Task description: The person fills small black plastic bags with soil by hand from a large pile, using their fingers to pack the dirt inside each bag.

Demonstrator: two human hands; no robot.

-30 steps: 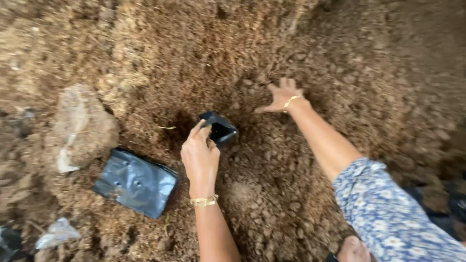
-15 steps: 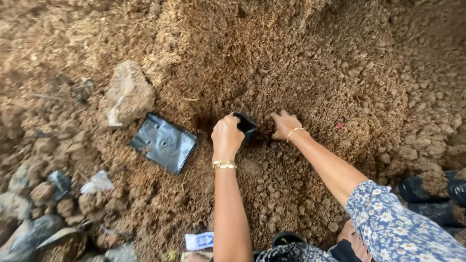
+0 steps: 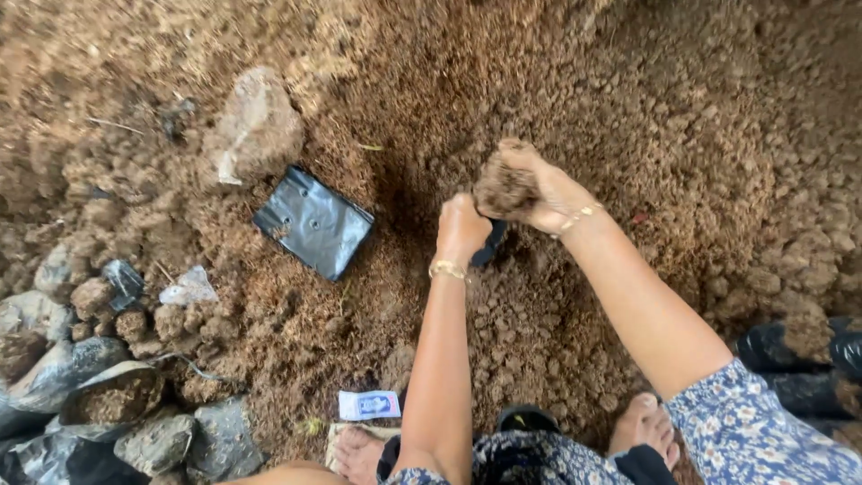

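A small black bag (image 3: 489,242) was gripped by the left hand (image 3: 462,229); a soil clump (image 3: 505,187), clenched in the right hand (image 3: 548,193), was best released directly above its mouth.

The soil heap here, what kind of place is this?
Likely an outdoor plant nursery's potting spot: a big mound of loose soil, flat black plastic grow bags, and filled bags lying at the lower left.

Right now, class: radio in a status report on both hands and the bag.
Left hand gripping small black bag. Right hand holding soil clump above it. Flat black bag lies apart, left. Nothing blocking.
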